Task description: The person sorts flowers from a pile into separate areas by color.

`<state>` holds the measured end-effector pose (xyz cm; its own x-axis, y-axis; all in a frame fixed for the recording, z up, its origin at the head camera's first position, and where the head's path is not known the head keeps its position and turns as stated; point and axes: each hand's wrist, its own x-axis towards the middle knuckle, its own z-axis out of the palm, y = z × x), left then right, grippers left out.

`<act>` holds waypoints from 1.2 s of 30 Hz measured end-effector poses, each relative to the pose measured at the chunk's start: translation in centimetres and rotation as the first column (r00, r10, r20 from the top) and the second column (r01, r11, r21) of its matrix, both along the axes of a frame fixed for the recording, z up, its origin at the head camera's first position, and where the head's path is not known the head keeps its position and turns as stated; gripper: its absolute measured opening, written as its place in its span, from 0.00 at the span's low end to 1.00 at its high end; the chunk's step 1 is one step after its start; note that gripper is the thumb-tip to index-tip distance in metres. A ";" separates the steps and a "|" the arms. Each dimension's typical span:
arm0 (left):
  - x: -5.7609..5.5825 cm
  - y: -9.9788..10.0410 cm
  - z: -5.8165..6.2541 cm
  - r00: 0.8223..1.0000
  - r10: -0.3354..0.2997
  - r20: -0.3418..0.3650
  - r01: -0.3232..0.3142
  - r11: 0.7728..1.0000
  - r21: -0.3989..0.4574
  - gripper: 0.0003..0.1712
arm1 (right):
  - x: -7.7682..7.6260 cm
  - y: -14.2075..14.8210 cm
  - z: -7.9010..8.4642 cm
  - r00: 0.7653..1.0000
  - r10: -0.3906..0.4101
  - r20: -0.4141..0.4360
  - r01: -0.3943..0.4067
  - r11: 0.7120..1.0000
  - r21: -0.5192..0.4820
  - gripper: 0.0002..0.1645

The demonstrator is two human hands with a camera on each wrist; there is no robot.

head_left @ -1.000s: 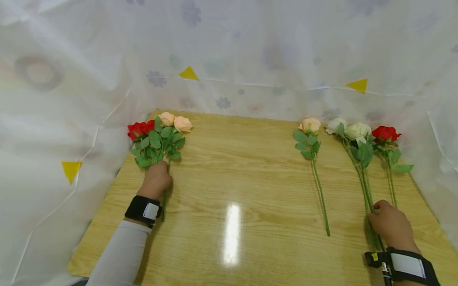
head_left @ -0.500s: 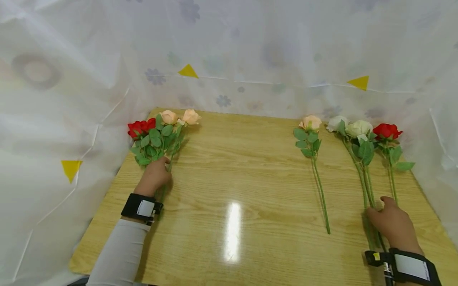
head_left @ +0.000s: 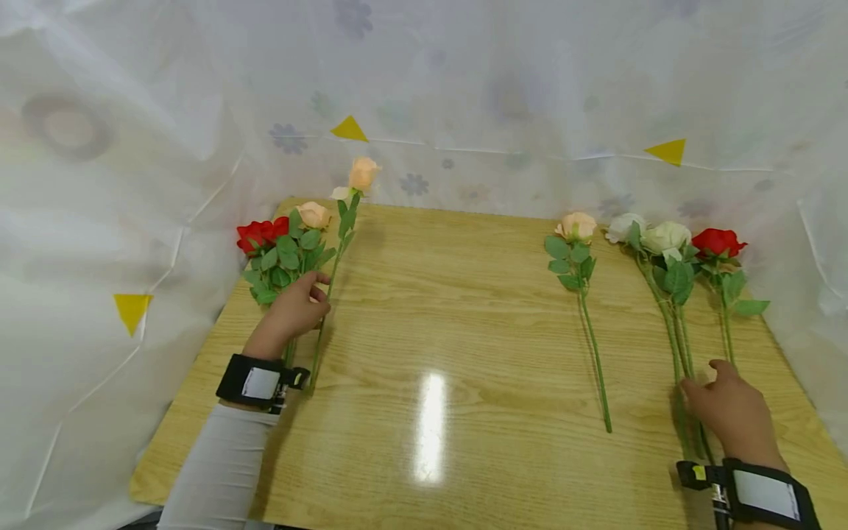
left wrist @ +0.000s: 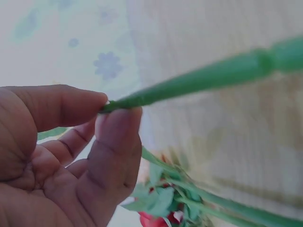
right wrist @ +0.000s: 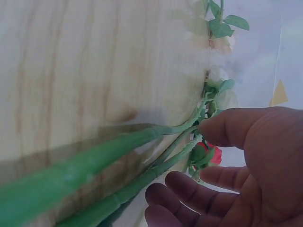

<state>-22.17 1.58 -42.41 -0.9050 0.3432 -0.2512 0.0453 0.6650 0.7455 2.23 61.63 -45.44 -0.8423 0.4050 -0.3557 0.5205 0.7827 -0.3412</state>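
My left hand (head_left: 294, 305) pinches the green stem of a peach rose (head_left: 363, 174) between thumb and finger, its bloom raised above the table's far edge. In the left wrist view, the stem (left wrist: 203, 78) runs out from the fingertips. Beside that hand lie red roses (head_left: 261, 235) and another peach rose (head_left: 313, 215) among leaves. At the right, my right hand (head_left: 732, 408) is by the stems of white roses (head_left: 665, 237). The right wrist view has its fingers loosely spread, thumb tip close to the stems (right wrist: 142, 179); whether it touches them I cannot tell.
A lone peach rose (head_left: 576, 227) lies right of the middle on the wooden table (head_left: 450, 309). One red rose (head_left: 718, 241) is at the far right. Patterned sheeting (head_left: 464, 88) with yellow triangles (head_left: 349, 129) surrounds the table.
My left hand has lifted one peach rose out of the left pile, up and to the right. The right hand has loosened slightly beside the white rose stems, which stay in place.
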 end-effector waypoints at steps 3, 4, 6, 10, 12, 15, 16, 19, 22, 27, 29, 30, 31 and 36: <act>0.3 0.7 0.5 1.000 -0.001 0.029 -0.001 0.995 0.097 0.27 | -0.2 -0.6 0.3 0.998 -0.015 -0.069 0.017 1.000 0.023 0.45; 0.5 1.0 0.6 0.999 -0.002 0.037 -0.003 0.991 0.134 0.27 | -0.3 -0.9 0.4 0.995 -0.019 -0.102 0.022 0.999 0.027 0.43; 0.8 1.5 0.9 0.999 0.003 0.054 -0.014 0.980 0.197 0.26 | -0.6 -2.0 0.6 0.985 -0.018 -0.173 0.025 0.999 0.035 0.41; 1.1 2.6 1.5 0.998 0.025 0.065 -0.042 0.961 0.274 0.27 | -1.7 -5.0 0.8 0.950 -0.013 -0.312 0.019 1.000 0.015 0.34; 1.2 3.2 1.6 0.997 0.041 0.065 -0.058 0.954 0.295 0.27 | -2.6 -6.7 0.8 0.932 -0.003 -0.363 0.001 1.000 -0.007 0.32; 1.5 4.7 1.5 0.995 0.062 0.075 -0.083 0.942 0.324 0.26 | -4.1 -9.1 1.1 0.911 0.004 -0.412 -0.039 0.996 -0.077 0.31; 1.6 5.3 1.3 0.994 0.071 0.079 -0.093 0.938 0.335 0.25 | -4.7 -10.0 1.2 0.907 0.007 -0.422 -0.056 0.993 -0.105 0.30; 2.2 7.2 0.9 0.993 0.078 0.088 -0.105 0.925 0.366 0.24 | -6.2 -12.8 1.5 0.905 0.009 -0.425 -0.109 0.971 -0.211 0.30; 2.9 9.4 0.8 0.995 0.046 0.093 -0.081 0.907 0.414 0.24 | -7.5 -15.7 1.3 0.899 0.037 -0.437 -0.172 0.946 -0.274 0.28; 4.1 12.6 1.4 0.993 -0.048 0.107 -0.017 0.844 0.536 0.25 | -8.8 -20.5 0.2 0.873 0.085 -0.480 -0.278 0.896 -0.347 0.21; 4.4 13.5 1.7 0.991 -0.074 0.109 -0.003 0.813 0.583 0.25 | -8.8 -22.4 -0.1 0.861 0.091 -0.501 -0.316 0.867 -0.386 0.20; 4.6 13.9 1.8 0.991 -0.081 0.107 0.001 0.799 0.601 0.25 | -8.8 -23.2 -0.1 0.854 0.090 -0.513 -0.332 0.852 -0.405 0.19; 4.7 14.2 1.9 0.991 -0.085 0.106 0.001 0.786 0.618 0.25 | -8.6 -24.1 -0.2 0.849 0.085 -0.521 -0.345 0.836 -0.426 0.18; 5.1 15.3 1.9 0.993 -0.080 0.089 0.000 0.744 0.668 0.24 | -7.9 -27.5 0.1 0.826 0.075 -0.559 -0.394 0.786 -0.477 0.14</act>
<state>-17.09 16.88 -40.49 -0.8684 0.4944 -0.0370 -0.0444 -0.0032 0.9990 -5.66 34.10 -45.31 -0.9987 0.0368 0.0362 -0.0160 0.4448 -0.8955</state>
